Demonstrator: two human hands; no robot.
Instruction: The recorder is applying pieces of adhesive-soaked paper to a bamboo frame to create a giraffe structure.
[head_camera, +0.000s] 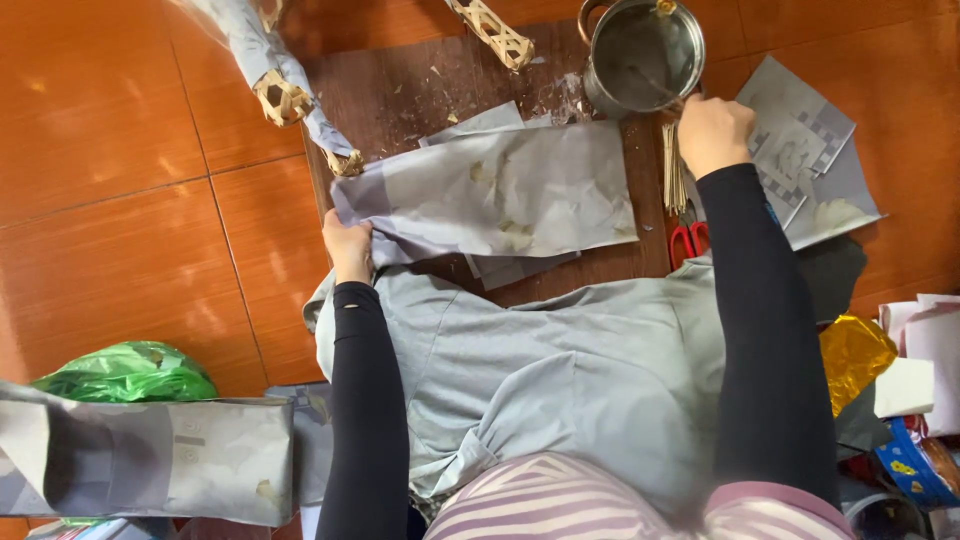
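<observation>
Left hand pinches the grey paper sheet at its left edge, pinning it flat on the wooden board — right hand closed at the metal pot by the board's right corner, apparently gripping something unseen.

A dark wooden board lies on an orange tiled floor. At the board's centre lies a wide sheet of grey paper smeared with paste, over other grey sheets. At about 1 o'clock on the board stands a metal pot. At 3 o'clock lie thin sticks and red-handled scissors. On the floor at 8 o'clock sits a green plastic bag.
</observation>
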